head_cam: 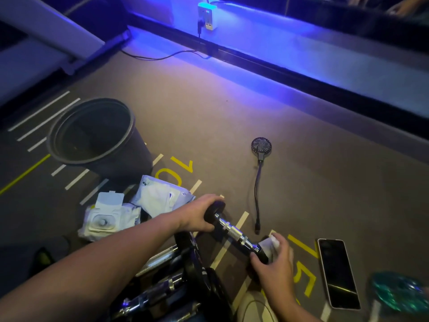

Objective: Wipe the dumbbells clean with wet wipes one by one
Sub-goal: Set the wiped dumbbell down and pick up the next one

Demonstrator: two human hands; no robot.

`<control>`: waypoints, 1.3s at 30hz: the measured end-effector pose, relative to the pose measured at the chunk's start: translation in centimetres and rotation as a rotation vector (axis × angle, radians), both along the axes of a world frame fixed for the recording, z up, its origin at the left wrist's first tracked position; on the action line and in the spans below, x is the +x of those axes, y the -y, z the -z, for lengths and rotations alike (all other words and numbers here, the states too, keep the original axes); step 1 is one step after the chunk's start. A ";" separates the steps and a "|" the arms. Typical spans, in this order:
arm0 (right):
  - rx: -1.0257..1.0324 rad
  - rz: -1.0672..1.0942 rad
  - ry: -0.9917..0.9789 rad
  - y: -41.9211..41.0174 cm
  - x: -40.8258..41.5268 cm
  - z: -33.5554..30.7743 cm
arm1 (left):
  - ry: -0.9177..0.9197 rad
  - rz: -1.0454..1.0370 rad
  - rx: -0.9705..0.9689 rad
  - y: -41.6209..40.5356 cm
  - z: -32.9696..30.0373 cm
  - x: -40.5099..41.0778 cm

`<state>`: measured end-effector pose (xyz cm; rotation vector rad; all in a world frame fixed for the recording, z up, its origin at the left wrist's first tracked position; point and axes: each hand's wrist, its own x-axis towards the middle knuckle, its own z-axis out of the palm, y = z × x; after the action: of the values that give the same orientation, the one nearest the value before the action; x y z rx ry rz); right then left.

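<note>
Head view, single frame. Dumbbell (234,232) is held just above the floor, tilted, with its chrome bar running from upper left to lower right. Left hand (197,214) is curled over the far black plate, fingers wrapped round the rim. Right hand (275,263) is closed round the near plate, with a folded white wet wipe (269,246) pinched against it between thumb and fingers; the near plate is largely hidden by the hand and the wipe.

Handling, judged: the piece is taken as rigid and heavy for its size, all steel. The smooth chrome sections are expected to be slippery once wetted; the knurled centre band offers the surest hold. The wipe is soft, limp and light, and is likely to bunch unless kept folded. Support at one plate while the other end is rubbed appears sound.

Further dumbbells (167,284) lie in a dark heap below the left forearm; their count cannot be told. Wet wipe packs (111,219) lie on the floor near a dark bin (92,135). A phone (337,273) and a small fan (261,146) lie to the right.
</note>
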<state>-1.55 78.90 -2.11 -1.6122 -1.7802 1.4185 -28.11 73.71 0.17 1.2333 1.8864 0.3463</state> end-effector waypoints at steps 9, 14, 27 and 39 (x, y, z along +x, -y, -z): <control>0.182 -0.103 -0.113 -4.0 -1.7 -4.0 | -0.009 -0.108 0.104 3.0 -6.1 -0.2; 0.309 -0.272 -0.227 -3.6 -5.5 -9.0 | -0.091 -0.179 0.177 7.4 -10.5 -1.0; 0.718 -0.957 -0.672 12.1 -19.5 -27.7 | -0.430 -0.586 0.502 27.6 -29.0 -1.4; 0.673 -1.325 -0.804 34.7 -23.7 -34.7 | -0.672 -0.892 0.538 53.3 -37.6 0.7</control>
<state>-25.21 44.17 32.57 0.6127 -2.3222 1.2486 -27.46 20.41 37.79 0.7760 3.0245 1.0635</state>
